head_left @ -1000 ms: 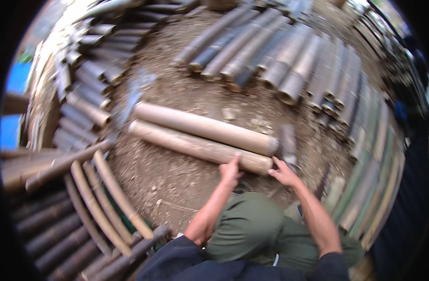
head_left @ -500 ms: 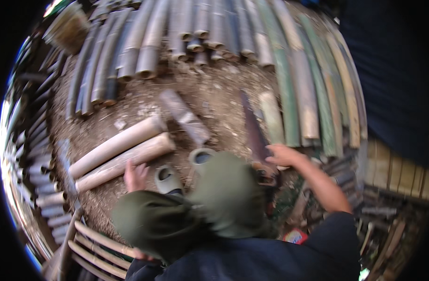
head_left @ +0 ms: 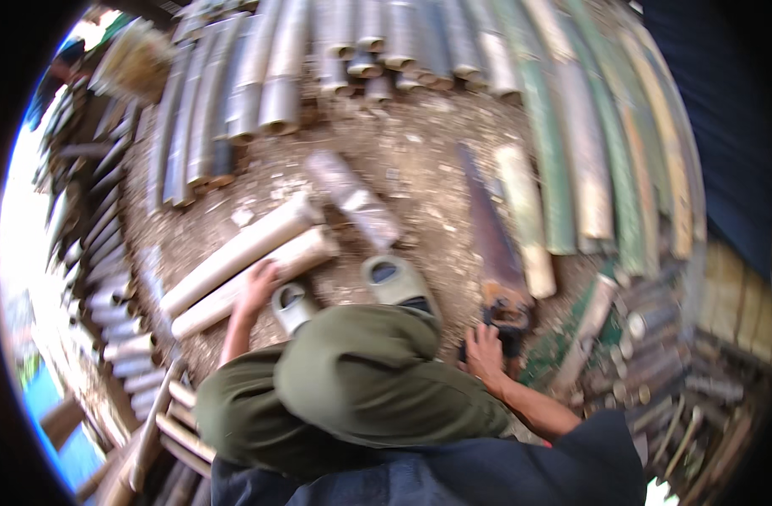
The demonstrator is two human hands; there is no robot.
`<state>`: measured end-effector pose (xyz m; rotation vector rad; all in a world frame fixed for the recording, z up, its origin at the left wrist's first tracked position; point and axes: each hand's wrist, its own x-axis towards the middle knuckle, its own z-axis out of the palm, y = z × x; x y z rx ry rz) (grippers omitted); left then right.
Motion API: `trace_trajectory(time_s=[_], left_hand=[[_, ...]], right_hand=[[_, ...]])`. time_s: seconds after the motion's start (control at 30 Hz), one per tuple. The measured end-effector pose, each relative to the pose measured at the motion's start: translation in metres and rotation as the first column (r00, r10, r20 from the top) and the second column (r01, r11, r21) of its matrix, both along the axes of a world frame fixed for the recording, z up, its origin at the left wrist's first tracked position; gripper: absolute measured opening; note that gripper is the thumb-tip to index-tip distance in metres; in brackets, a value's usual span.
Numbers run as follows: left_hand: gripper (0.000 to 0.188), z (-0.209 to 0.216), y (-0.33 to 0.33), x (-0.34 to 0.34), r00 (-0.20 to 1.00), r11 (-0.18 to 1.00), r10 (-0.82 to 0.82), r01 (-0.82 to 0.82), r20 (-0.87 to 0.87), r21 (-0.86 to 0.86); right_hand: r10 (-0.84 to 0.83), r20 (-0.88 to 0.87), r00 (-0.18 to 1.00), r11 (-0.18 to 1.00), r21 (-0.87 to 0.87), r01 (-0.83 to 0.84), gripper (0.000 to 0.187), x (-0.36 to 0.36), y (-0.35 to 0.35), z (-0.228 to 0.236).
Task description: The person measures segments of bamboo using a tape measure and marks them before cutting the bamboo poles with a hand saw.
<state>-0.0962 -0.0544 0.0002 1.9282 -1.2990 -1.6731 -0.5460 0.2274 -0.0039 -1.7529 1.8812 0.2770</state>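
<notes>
My left hand (head_left: 256,289) rests against the nearer of two pale bamboo tubes (head_left: 306,253) lying side by side on the ground, its fingers stretched along it. Just beyond lies the second pale tube (head_left: 243,255). On my right is a handsaw with a dark brown blade (head_left: 490,232) pointing away from me and a worn wooden handle (head_left: 508,298). My right hand (head_left: 485,352) is low beside that handle, fingers apart, next to a dark object (head_left: 511,339) too blurred to name. No grip on the saw is visible.
A short brown bamboo piece (head_left: 352,196) lies ahead of my clogs (head_left: 399,282). A pale green length (head_left: 525,219) lies right of the saw. Long bamboo poles (head_left: 285,67) line the far side. Cut pieces (head_left: 656,354) are piled at right, and a slatted bamboo frame (head_left: 184,430) stands lower left.
My right hand has come back toward me, from beside the saw to below its handle. My left hand has moved up onto the nearer tube. The view and my knees have shifted.
</notes>
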Motion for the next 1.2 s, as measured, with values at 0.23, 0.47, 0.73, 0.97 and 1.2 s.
trace_trajectory(time_s=[0.23, 0.47, 0.73, 0.97, 1.2], left_hand=[[0.045, 0.061, -0.014, -0.088, 0.836, 0.859, -0.477, 0.509, -0.271, 0.058], [0.049, 0.047, 0.004, -0.127, 0.680, 0.906, 0.229, 0.114, -0.697, 0.408], [0.028, 0.005, 0.014, -0.044, 0.615, 0.916, 0.398, -0.226, -0.681, 0.331], [0.028, 0.024, 0.050, 0.152, 0.671, 0.799, 0.586, -0.572, -0.454, 0.185], [0.033, -0.037, 0.091, 0.383, 0.185, 0.203, 0.979, -0.860, 0.084, -0.468]], right_hand=[[-0.147, 0.487, 0.861, 0.989, 0.046, 0.143, 0.072, -0.040, -0.017, -0.001], [-0.296, 0.922, 0.250, 0.908, 0.353, -0.225, 0.090, 0.077, -0.262, 0.087], [0.322, 0.666, 0.673, 0.920, -0.054, -0.387, 0.069, 0.208, -0.310, 0.083], [0.494, 0.334, 0.803, 0.869, -0.193, -0.455, 0.058, 0.189, -0.333, 0.079], [0.345, 0.248, 0.905, 0.930, 0.040, -0.366, 0.059, 0.121, -0.359, 0.063]])
